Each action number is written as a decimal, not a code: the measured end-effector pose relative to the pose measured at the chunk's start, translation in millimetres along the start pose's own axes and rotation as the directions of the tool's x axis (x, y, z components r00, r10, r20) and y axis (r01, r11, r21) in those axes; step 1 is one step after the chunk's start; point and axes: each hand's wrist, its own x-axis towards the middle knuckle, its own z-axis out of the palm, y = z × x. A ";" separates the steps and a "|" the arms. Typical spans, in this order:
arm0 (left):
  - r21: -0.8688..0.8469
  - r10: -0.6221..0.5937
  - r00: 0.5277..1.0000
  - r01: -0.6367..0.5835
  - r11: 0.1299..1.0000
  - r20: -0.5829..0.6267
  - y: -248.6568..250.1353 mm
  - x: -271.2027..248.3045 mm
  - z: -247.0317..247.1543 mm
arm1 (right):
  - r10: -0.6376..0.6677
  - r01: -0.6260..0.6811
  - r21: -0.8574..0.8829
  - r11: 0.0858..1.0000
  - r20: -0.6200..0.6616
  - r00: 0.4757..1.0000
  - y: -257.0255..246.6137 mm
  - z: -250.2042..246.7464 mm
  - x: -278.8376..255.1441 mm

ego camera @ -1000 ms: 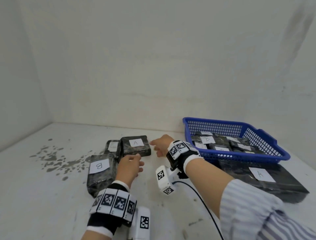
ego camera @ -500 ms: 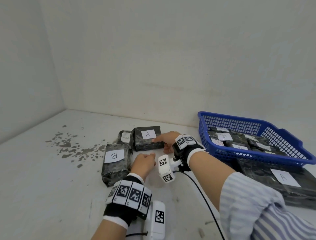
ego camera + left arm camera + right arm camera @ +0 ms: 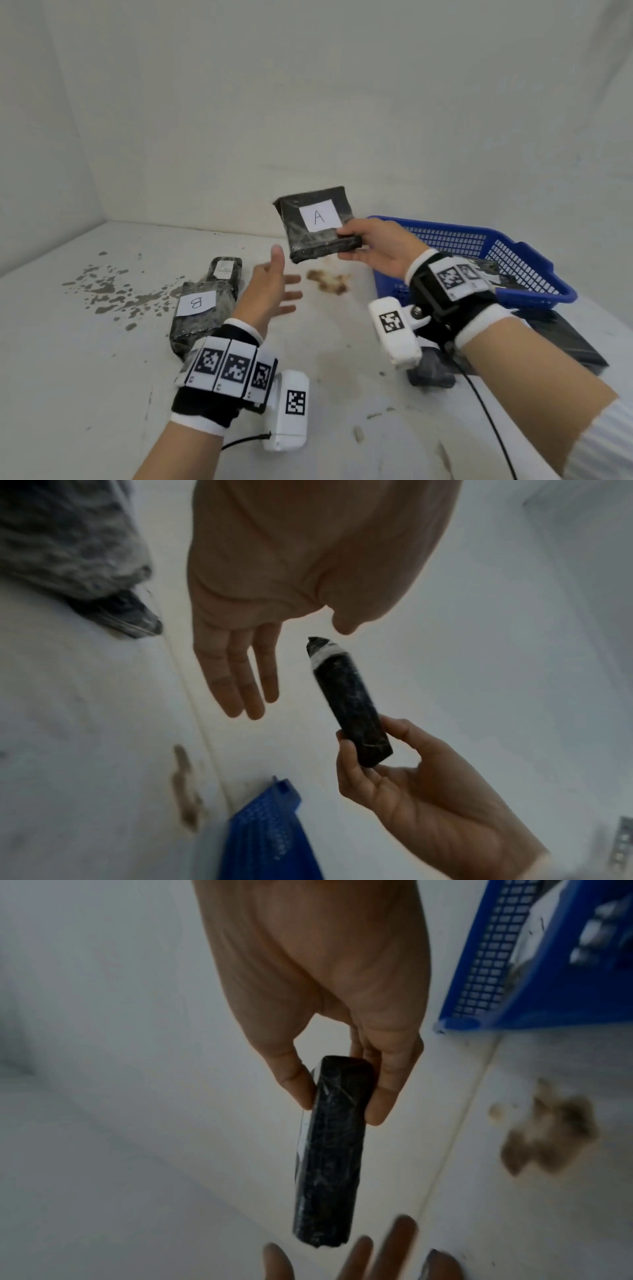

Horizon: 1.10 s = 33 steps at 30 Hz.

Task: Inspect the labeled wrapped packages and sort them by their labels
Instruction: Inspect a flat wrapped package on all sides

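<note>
My right hand [image 3: 371,246] holds a black wrapped package labeled A [image 3: 317,222] up in the air, pinched by its right edge between thumb and fingers. Seen edge-on, the same package [image 3: 330,1150] shows in the right wrist view and as a dark slab [image 3: 349,710] in the left wrist view. My left hand [image 3: 274,287] hovers open below and left of it, fingers spread, touching nothing. On the table lie a package labeled B [image 3: 200,313] and a smaller labeled package [image 3: 224,270] behind it.
A blue basket [image 3: 527,260] with several labeled packages stands at the right. A large black package [image 3: 568,339] lies in front of it, partly behind my right wrist. A brown stain [image 3: 327,279] marks the table below the lifted package; grey spots lie at the left.
My right hand has gripped the A package and lifted it off the table toward the right. My left hand has opened and risen beneath it. A brown stain shows where the package lay.
</note>
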 end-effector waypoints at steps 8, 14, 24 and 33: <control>-0.253 0.281 0.954 -0.247 0.935 0.104 18.8 -40.5 55.3 | -0.288 0.289 0.030 0.957 -0.039 0.957 8.8 -60.7 -114.8; -0.213 0.433 0.882 -0.394 0.894 0.187 15.1 -52.5 88.2 | -0.412 0.428 0.093 0.899 -0.147 0.899 27.5 -86.0 -138.3; -0.196 0.529 0.820 -0.494 0.847 0.218 2.4 -57.4 88.7 | -0.550 0.551 -0.038 0.834 -0.142 0.823 41.5 -86.6 -153.7; -0.182 0.503 0.836 -0.471 0.863 0.220 -4.3 -63.6 93.6 | -0.527 0.524 -0.068 0.849 -0.195 0.827 52.1 -81.3 -154.0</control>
